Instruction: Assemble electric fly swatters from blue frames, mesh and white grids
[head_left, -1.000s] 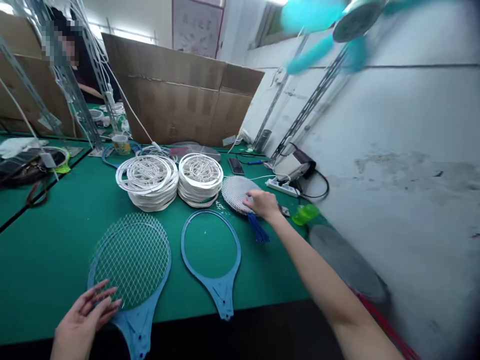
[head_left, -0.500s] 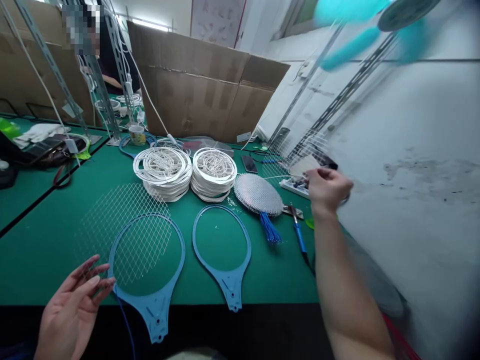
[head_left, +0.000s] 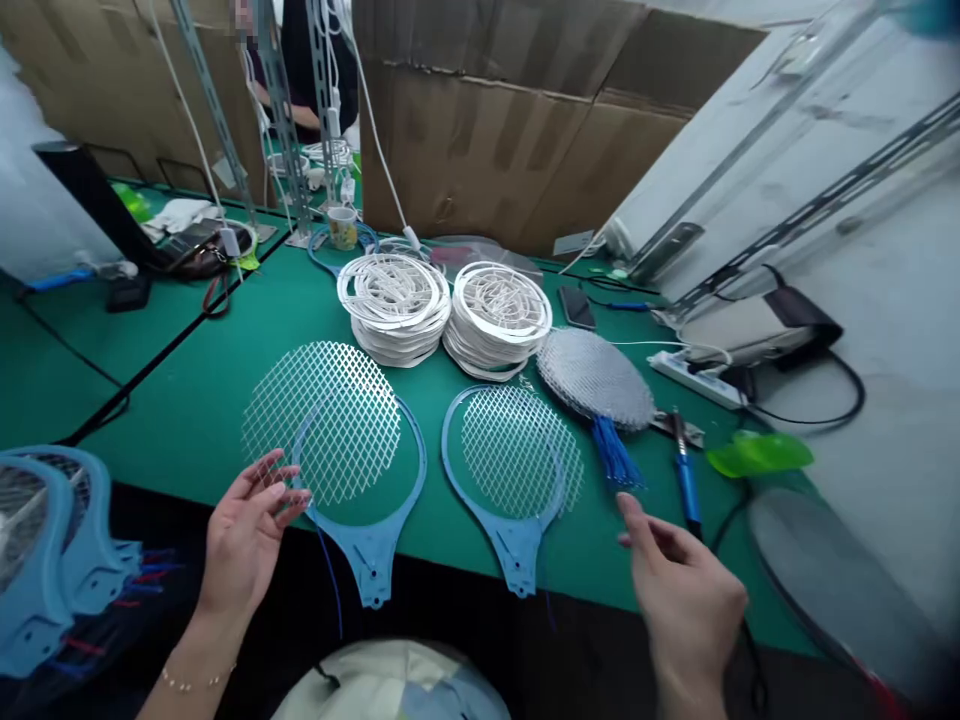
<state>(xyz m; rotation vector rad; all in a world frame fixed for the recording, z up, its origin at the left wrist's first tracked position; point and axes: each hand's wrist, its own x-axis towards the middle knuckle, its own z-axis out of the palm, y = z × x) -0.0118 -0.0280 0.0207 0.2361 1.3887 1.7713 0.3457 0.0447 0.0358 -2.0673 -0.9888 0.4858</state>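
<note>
My left hand (head_left: 251,540) has its fingertips at the lower left edge of a round wire mesh (head_left: 345,420), pinching it loosely. The mesh seems raised over the left blue racket frame (head_left: 421,470), and a blue wire (head_left: 328,570) hangs from it. A second round mesh (head_left: 510,450) lies off-centre over the right racket frame (head_left: 517,560). To the right of that mesh and apart from it, my right hand (head_left: 686,590) has thumb and fingers slightly parted, with nothing visible between them. Beyond it is a mesh stack (head_left: 596,375) with blue wires (head_left: 615,452).
Two piles of white rings (head_left: 401,310) (head_left: 499,320) stand at the back. A soldering iron (head_left: 686,480), a green plastic piece (head_left: 757,453) and a power strip (head_left: 697,380) are on the right. More blue frames (head_left: 45,560) sit at lower left. A person (head_left: 319,70) is beyond the cardboard (head_left: 480,150).
My right hand has come back from the far right to the near table. A second mesh now lies over the right frame. The view has tilted down; my left hand keeps its mesh.
</note>
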